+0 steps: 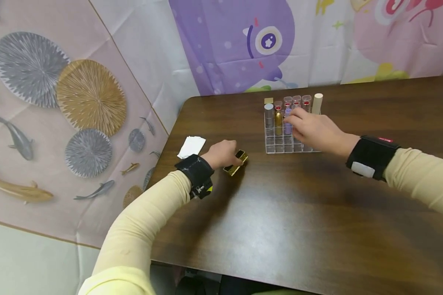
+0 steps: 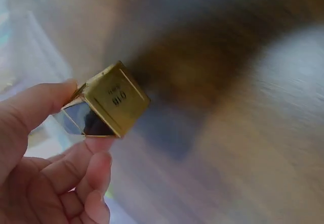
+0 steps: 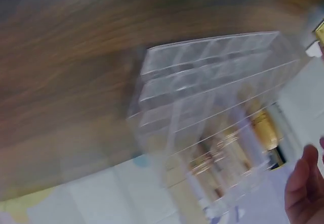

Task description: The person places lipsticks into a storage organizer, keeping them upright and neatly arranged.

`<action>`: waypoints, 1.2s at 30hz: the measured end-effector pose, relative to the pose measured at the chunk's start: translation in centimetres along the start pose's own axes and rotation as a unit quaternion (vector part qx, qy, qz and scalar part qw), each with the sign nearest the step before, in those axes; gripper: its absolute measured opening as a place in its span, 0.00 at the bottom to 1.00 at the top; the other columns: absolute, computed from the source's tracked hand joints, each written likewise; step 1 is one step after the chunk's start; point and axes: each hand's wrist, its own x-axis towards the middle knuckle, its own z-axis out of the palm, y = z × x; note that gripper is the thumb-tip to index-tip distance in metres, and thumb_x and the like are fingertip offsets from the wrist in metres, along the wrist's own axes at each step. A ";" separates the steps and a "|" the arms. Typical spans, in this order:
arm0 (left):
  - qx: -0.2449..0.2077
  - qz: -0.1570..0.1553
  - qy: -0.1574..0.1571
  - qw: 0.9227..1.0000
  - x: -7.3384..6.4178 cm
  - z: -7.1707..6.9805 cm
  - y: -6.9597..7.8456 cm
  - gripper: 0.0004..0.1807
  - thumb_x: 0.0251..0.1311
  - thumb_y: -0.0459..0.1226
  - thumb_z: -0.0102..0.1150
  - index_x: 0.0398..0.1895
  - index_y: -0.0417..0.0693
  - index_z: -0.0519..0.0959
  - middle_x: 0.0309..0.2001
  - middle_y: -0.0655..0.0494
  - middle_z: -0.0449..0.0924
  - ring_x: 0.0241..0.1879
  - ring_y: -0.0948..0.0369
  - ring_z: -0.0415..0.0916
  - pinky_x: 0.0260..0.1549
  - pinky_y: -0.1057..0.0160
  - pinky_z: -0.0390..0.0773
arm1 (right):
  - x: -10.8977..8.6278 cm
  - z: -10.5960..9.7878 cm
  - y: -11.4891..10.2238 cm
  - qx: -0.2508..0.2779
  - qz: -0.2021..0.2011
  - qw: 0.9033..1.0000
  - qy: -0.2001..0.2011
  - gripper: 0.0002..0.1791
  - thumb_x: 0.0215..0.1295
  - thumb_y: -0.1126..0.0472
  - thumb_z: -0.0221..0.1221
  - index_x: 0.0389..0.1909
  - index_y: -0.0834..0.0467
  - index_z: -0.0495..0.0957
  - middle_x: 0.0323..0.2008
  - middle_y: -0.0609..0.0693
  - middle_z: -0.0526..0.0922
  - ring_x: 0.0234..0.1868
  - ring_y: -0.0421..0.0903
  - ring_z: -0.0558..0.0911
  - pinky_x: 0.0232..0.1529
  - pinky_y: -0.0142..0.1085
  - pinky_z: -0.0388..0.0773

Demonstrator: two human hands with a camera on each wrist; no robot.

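My left hand (image 1: 221,154) pinches a gold, square-ended lipstick tube (image 1: 237,163) with dark shiny sides, low over the table. In the left wrist view the end of this lipstick tube (image 2: 119,100) bears small dark print, and the thumb and a finger grip its sides. My right hand (image 1: 315,128) is at the clear lipstick organizer (image 1: 274,149), its fingers bent beside a rounded gold lipstick (image 1: 278,119) and a lilac one (image 1: 288,123). In the right wrist view these fingers (image 3: 298,183) appear apart from the blurred organizer, with nothing visible between them.
Other lipsticks stand in the back rows, among them a silver-grey tube (image 1: 268,114) and a cream tube (image 1: 318,102). White tissues (image 1: 192,146) lie left of my left hand on the brown table (image 1: 280,229). A printed cloth (image 1: 229,45) hangs behind the table.
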 end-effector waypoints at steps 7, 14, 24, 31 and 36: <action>-0.089 0.074 0.032 0.993 -0.2 -2.5 3.0 0.18 0.53 0.45 0.63 0.43 0.44 0.78 0.39 0.54 0.80 0.34 0.61 0.76 0.32 0.66 0.75 | 0.8 -0.3 -1.7 0.106 0.088 0.984 -0.111 0.19 0.57 0.62 0.61 0.49 0.65 0.74 0.43 0.57 0.78 0.28 0.45 0.76 0.27 0.38 0.75; -0.130 0.143 0.051 0.980 0.1 -3.8 5.6 0.16 0.54 0.43 0.62 0.42 0.44 0.75 0.38 0.54 0.81 0.36 0.63 0.77 0.33 0.68 0.74 | 1.0 -1.1 -1.9 0.180 0.153 0.960 -0.153 0.22 0.59 0.59 0.60 0.52 0.65 0.73 0.44 0.57 0.80 0.31 0.45 0.77 0.34 0.40 0.76; -0.170 0.172 0.063 0.968 0.7 -3.7 7.2 0.19 0.55 0.45 0.61 0.47 0.45 0.73 0.40 0.55 0.81 0.37 0.64 0.77 0.34 0.69 0.74 | 1.1 -3.3 -1.2 0.159 0.173 0.962 -0.140 0.12 0.59 0.64 0.58 0.43 0.63 0.77 0.35 0.53 0.80 0.28 0.45 0.75 0.31 0.38 0.73; -0.148 0.168 0.042 0.974 1.2 -3.1 6.9 0.24 0.56 0.44 0.60 0.54 0.43 0.71 0.41 0.53 0.80 0.39 0.61 0.77 0.37 0.66 0.74 | 1.9 -5.0 -0.6 0.163 0.237 0.949 -0.129 0.16 0.62 0.60 0.51 0.46 0.63 0.77 0.36 0.56 0.81 0.32 0.47 0.76 0.30 0.37 0.70; -0.068 0.158 0.057 0.983 1.7 -2.1 6.7 0.24 0.56 0.42 0.60 0.56 0.44 0.71 0.51 0.51 0.76 0.49 0.58 0.74 0.47 0.62 0.72 | 2.6 -5.6 0.0 0.105 0.268 0.946 -0.146 0.16 0.63 0.58 0.48 0.40 0.62 0.81 0.33 0.57 0.81 0.26 0.48 0.73 0.24 0.36 0.64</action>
